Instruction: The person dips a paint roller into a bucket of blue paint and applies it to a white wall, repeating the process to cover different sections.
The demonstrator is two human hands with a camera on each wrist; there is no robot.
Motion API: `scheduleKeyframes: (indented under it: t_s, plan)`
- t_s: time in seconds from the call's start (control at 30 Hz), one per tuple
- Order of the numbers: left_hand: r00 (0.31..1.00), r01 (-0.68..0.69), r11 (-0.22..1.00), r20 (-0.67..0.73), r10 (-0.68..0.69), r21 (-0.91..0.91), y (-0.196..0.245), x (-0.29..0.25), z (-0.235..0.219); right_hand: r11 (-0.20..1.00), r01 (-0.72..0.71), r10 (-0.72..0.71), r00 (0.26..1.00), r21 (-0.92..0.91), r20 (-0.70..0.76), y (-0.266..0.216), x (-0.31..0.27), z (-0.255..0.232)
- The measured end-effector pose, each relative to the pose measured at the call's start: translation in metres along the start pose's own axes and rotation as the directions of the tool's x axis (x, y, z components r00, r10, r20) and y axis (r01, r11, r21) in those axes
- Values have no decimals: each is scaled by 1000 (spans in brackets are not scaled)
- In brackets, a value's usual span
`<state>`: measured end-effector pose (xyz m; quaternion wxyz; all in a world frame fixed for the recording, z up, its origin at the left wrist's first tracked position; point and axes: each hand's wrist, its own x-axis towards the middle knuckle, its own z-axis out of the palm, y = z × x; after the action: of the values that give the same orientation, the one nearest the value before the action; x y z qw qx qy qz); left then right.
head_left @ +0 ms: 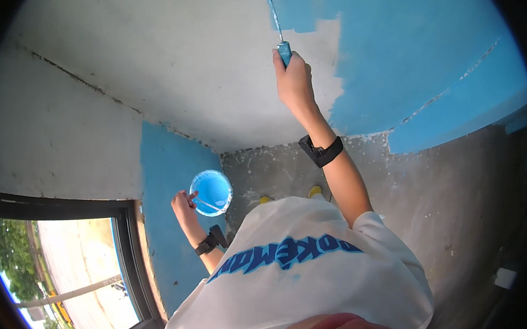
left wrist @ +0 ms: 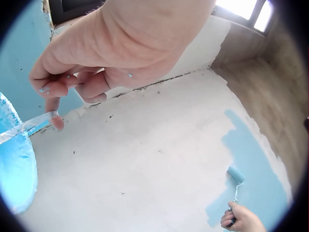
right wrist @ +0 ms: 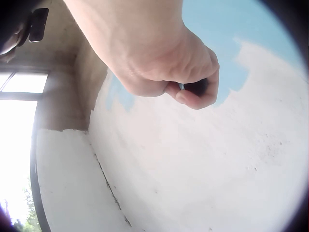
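My right hand (head_left: pixel 295 85) grips the blue handle (head_left: pixel 284 53) of a paint roller, its wire frame (head_left: pixel 275 14) reaching up the wall. In the left wrist view the blue roller head (left wrist: pixel 236 174) lies against the wall by fresh blue paint (left wrist: pixel 256 164). The right wrist view shows the right hand (right wrist: pixel 164 63) curled round the dark handle end (right wrist: pixel 197 87). With curled fingers my left hand (head_left: pixel 183 208) holds the bucket's handle strip (head_left: pixel 209 205); the bucket (head_left: pixel 231 194) of blue paint hangs beside it. The left hand (left wrist: pixel 111 53) also shows in the left wrist view.
Blue paint (head_left: pixel 415 59) covers the wall's right part, while the left part (head_left: pixel 132 42) is bare white. A dark-framed window (head_left: pixel 127 246) stands at lower left. Below is a grey, paint-spotted floor (head_left: pixel 263 170); a white object (head_left: pixel 505 277) lies at the far right.
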<state>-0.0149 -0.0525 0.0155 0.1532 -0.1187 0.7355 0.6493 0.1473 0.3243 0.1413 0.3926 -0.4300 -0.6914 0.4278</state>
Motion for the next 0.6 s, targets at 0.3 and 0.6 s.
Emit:
scheduleKeyframes:
  t_s: [0.3,0.6]
  plan:
    - [1000,28,1000,7,-28,6,-2,-2,-3,998,-23,22,1000,64,16,-6,-3,5]
    - [997,64,998,-43,-64,0,3,-5,0,999,-24,21,998,35,65,-8,5,0]
